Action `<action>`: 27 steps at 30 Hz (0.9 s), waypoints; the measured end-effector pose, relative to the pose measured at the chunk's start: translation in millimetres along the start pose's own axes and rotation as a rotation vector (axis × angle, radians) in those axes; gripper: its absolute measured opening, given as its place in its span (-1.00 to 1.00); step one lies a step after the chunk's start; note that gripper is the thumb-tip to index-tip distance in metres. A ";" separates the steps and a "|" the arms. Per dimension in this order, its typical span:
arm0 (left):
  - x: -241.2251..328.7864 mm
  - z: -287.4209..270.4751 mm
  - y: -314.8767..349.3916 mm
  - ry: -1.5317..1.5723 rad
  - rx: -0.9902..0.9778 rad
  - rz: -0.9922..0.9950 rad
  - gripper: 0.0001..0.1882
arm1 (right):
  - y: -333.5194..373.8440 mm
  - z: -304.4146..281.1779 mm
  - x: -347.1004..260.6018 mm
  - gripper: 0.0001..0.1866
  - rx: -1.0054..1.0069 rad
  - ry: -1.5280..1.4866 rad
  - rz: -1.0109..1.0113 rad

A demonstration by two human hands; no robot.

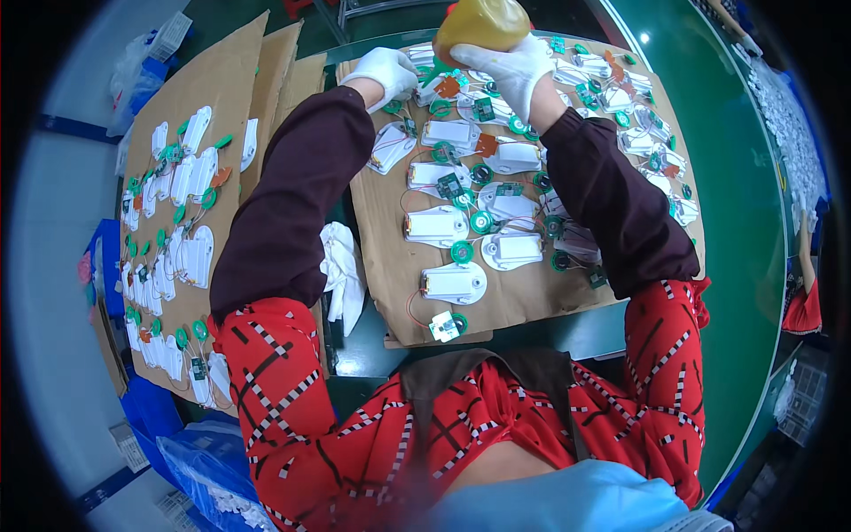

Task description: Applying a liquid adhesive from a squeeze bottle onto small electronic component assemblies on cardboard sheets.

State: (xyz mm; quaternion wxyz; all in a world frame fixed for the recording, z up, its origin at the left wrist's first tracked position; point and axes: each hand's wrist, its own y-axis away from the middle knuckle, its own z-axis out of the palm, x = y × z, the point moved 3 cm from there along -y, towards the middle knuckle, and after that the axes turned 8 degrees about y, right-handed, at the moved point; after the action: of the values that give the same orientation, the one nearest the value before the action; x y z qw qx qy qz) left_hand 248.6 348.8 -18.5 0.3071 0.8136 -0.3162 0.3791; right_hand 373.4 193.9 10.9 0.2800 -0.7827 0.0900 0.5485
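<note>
Dark green desk (532,335), brown cardboard (386,297) on top, rows of white plastic units (454,284) wired to round green discs (462,252). Right hand (512,73), gloved, has its grip wrapped round a squat, translucent yellow bottle (483,25) above the cardboard's far side. Left hand (387,74): grip curled near far units, contents can't tell.

Head view, one: wide fisheye, worn at head height, facing steeply down. Nearest, lower edge: pale-blue fabric (567,504), red patterned garment (292,443). Middle, right of centre: cardboard sheet (381,241). Far: left hand (383,74), right hand (511,69).
</note>
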 end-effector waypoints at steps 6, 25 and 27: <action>3.8 -1.6 3.6 -0.014 -0.013 -0.021 -0.78 | -3.4 7.9 4.6 -0.49 0.036 0.109 -0.037; 9.1 -0.1 6.5 -0.192 -0.014 0.047 -0.78 | 10.0 6.1 0.1 -0.52 -0.004 0.050 -0.057; 10.8 -0.5 9.8 -0.179 -0.021 0.024 -0.78 | 11.2 7.2 -1.5 -0.53 -0.011 0.012 -0.050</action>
State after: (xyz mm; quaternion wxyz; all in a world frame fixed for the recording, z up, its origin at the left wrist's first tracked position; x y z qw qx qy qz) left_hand 246.6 340.2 -6.9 0.2816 0.8370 -0.3563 0.3052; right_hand 362.0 188.3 6.7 0.2888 -0.7894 0.0690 0.5372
